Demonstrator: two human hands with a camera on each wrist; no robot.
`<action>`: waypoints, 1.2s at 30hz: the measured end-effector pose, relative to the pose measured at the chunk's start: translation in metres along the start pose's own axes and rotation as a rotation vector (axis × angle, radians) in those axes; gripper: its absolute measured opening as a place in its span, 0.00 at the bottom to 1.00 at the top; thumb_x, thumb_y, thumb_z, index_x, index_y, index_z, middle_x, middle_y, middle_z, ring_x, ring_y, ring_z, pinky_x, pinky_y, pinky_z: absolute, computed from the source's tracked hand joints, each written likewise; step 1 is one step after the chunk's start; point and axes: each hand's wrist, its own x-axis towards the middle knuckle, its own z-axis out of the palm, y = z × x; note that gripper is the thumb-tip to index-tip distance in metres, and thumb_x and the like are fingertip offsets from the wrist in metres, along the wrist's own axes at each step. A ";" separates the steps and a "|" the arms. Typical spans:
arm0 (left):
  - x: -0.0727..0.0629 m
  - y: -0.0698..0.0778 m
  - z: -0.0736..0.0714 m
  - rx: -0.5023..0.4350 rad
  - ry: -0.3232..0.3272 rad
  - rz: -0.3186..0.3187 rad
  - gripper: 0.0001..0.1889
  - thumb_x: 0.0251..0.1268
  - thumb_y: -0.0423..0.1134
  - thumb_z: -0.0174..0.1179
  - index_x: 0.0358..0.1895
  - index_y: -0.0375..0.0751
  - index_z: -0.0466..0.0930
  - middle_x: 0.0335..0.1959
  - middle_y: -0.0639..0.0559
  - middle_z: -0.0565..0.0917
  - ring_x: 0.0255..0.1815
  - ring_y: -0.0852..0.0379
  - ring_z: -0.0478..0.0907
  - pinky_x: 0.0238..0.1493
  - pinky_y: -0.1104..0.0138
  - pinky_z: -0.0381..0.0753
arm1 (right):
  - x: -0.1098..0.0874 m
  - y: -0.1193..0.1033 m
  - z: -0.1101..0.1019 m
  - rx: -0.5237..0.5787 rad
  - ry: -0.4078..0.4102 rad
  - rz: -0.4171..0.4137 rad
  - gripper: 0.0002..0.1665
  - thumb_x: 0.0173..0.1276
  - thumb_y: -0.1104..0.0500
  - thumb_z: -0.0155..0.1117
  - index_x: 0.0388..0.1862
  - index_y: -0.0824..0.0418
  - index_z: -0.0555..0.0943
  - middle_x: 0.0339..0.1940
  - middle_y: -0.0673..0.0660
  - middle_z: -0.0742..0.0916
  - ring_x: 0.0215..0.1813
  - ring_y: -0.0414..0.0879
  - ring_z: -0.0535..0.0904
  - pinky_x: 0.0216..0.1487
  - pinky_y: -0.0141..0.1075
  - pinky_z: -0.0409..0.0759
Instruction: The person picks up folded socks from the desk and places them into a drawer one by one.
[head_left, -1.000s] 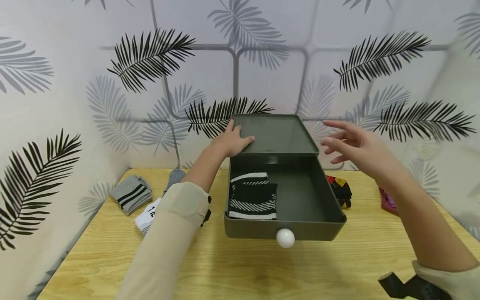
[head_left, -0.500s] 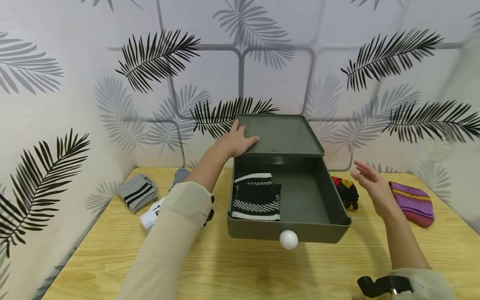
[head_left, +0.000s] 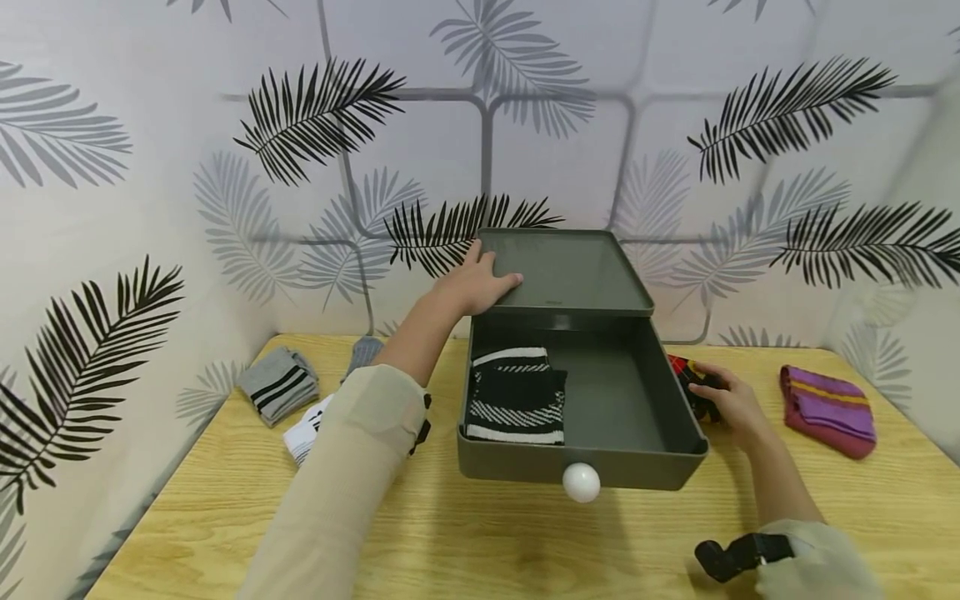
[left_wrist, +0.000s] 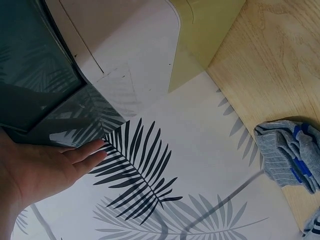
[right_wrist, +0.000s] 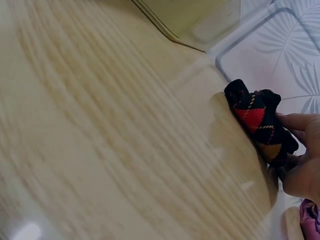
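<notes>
My right hand [head_left: 735,404] grips a folded black argyle sock [right_wrist: 257,122] with red and yellow diamonds, thumb and fingers on either side of it, on the table to the right of the box. My left hand [head_left: 474,283] lies with its fingers extended on the top left of a dark grey-green box [head_left: 573,267]. Its drawer [head_left: 630,383] is pulled out towards me and has a white round knob [head_left: 581,482]. Folded black socks with white bands [head_left: 517,396] lie along the drawer's left side; the right part of its floor is bare.
At the left of the wooden table [head_left: 510,542] lie grey striped socks [head_left: 279,385], white socks [head_left: 303,429] partly behind my left sleeve, and blue-grey socks [head_left: 363,353]. Purple and yellow striped socks [head_left: 828,408] lie at the right. A leaf-patterned wall [head_left: 555,150] stands behind.
My right hand has come down from beside the box top to the table and taken hold of the argyle sock. The left hand has stayed on the box top; the view has shifted slightly.
</notes>
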 end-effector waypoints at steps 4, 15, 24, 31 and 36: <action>0.000 0.002 0.000 -0.007 -0.001 0.001 0.37 0.69 0.62 0.36 0.73 0.43 0.44 0.73 0.46 0.34 0.70 0.44 0.47 0.63 0.51 0.55 | -0.001 0.003 0.000 -0.051 0.000 0.000 0.36 0.69 0.55 0.56 0.69 0.70 0.56 0.69 0.70 0.56 0.64 0.62 0.53 0.60 0.43 0.58; 0.000 0.002 0.000 -0.013 -0.020 -0.006 0.38 0.69 0.63 0.35 0.74 0.44 0.42 0.73 0.47 0.32 0.71 0.45 0.45 0.64 0.51 0.53 | 0.002 -0.011 0.000 -0.259 -0.064 -0.011 0.27 0.65 0.67 0.54 0.61 0.77 0.63 0.60 0.78 0.63 0.54 0.63 0.63 0.44 0.38 0.70; -0.001 0.001 0.000 -0.021 -0.023 -0.008 0.38 0.69 0.63 0.35 0.74 0.44 0.42 0.73 0.48 0.32 0.71 0.45 0.45 0.64 0.50 0.53 | -0.002 -0.022 0.005 -0.220 -0.082 0.117 0.23 0.63 0.67 0.54 0.54 0.79 0.63 0.52 0.76 0.67 0.39 0.52 0.72 0.32 0.34 0.73; 0.000 0.001 0.000 -0.014 -0.021 -0.005 0.38 0.69 0.63 0.35 0.74 0.44 0.42 0.73 0.48 0.32 0.70 0.45 0.45 0.63 0.51 0.54 | -0.003 -0.033 0.001 -0.181 -0.189 0.176 0.20 0.64 0.66 0.53 0.49 0.80 0.63 0.39 0.63 0.75 0.30 0.43 0.72 0.28 0.34 0.72; -0.001 0.002 0.000 -0.006 -0.015 -0.004 0.37 0.69 0.62 0.35 0.74 0.44 0.42 0.73 0.47 0.33 0.70 0.44 0.47 0.63 0.51 0.55 | -0.005 -0.027 -0.006 -0.183 -0.236 0.163 0.23 0.67 0.64 0.51 0.54 0.81 0.60 0.43 0.64 0.75 0.33 0.41 0.73 0.33 0.35 0.74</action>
